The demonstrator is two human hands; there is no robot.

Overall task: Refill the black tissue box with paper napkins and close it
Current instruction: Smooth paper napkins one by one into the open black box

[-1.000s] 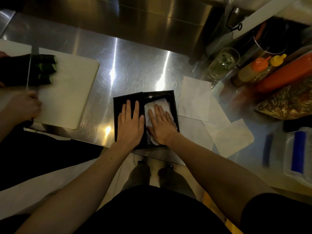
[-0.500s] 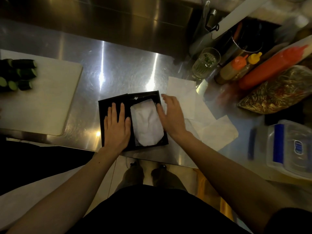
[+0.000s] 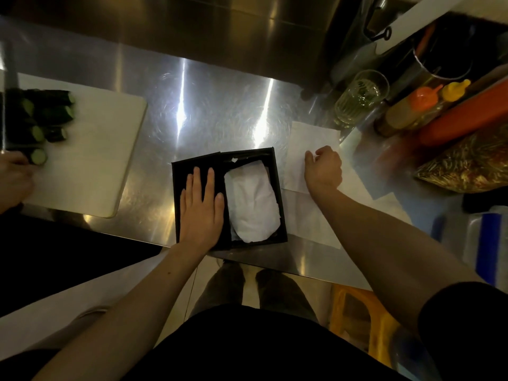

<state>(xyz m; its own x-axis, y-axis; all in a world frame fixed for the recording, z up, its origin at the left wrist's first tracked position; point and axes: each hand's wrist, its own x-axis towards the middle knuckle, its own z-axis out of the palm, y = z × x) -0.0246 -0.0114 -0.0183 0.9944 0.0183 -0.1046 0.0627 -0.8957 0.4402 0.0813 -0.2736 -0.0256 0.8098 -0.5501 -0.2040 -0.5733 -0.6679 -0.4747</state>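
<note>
black tissue box (image 3: 277, 188) lies open at the front edge of the steel counter (image 3: 214, 114), and every place below is given from it. biggest is the counter itself, under the box and running out to both sides. left of the box, well apart, a pale cutting board (image 3: 90, 155) carries dark green cucumber pieces (image 3: 41, 119), with another person's hand (image 3: 13, 177) at its far left edge. right of the box, just beside it, loose paper napkins (image 3: 299, 158) are spread flat on the steel. beyond them to the upper right stand a glass (image 3: 360, 97) and squeeze bottles (image 3: 412, 108). inside the box, in its right half, a crumpled white wad of napkins (image 3: 253, 204) fills the compartment. the left hand (image 3: 202, 207) lies flat, fingers spread and straight, on the box's black left half. the right hand (image 3: 324, 169) rests on the loose napkins right of the box, fingers curled in; whether they pinch a sheet i cannot tell.
</note>
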